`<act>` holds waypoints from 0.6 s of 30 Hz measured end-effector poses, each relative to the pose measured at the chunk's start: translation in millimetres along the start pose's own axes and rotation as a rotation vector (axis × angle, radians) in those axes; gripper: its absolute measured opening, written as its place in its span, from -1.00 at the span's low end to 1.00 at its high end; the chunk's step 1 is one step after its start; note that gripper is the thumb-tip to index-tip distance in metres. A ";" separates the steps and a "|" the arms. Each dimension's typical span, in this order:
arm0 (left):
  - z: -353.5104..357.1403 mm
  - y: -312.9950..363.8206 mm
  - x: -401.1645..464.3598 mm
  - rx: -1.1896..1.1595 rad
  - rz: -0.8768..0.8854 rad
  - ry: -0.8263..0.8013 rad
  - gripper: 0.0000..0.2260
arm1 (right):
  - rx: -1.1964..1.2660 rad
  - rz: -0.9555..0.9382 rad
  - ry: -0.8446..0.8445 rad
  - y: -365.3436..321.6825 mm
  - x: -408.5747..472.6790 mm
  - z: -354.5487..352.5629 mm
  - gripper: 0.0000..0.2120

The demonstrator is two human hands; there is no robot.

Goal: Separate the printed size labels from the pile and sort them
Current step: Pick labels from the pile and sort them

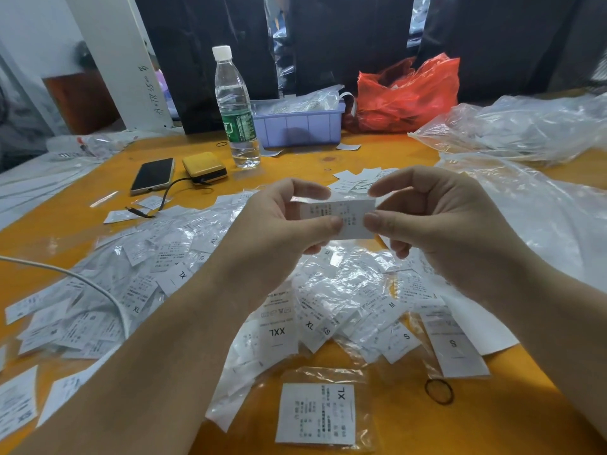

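Label (pixel 341 218), printed, one piece: I am pinching it by both ends, left grip (pixel 289 221) and right grip (pixel 437 215) clenched on it, above the pile (pixel 328 290) covering the orange surface (pixel 492 421).

Head cam, wide-angle, looks fwd/down, close over orange table (pixel 361 159).
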State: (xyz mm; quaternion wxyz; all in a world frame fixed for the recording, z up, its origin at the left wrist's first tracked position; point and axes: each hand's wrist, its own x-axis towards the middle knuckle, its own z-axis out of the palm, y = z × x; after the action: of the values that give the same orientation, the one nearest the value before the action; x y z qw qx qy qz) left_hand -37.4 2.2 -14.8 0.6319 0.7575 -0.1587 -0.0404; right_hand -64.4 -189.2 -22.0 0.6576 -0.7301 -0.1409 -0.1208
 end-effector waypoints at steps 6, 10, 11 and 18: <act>2.3 0.3 -0.5 -0.034 0.021 -0.040 -0.55 | 0.006 0.034 -0.059 4.7 1.9 -1.3 -0.75; 0.8 0.6 -0.7 0.096 0.021 -0.032 -0.64 | -0.140 0.019 -0.030 3.2 4.3 -8.5 -0.86; -1.5 0.5 -0.1 0.191 0.033 -0.004 -0.68 | -0.200 0.016 0.009 3.5 5.8 -13.1 -0.91; -13.7 -7.9 2.9 0.848 -0.160 0.092 -0.77 | -0.841 0.021 0.053 14.2 7.2 -20.3 -0.86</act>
State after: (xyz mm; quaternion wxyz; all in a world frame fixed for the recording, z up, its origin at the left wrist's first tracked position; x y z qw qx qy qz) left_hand -29.6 15.5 -19.3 0.2660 0.9611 -0.0737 0.0131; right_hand -52.3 -210.4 -30.4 0.3071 -0.9329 -0.0549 -0.1797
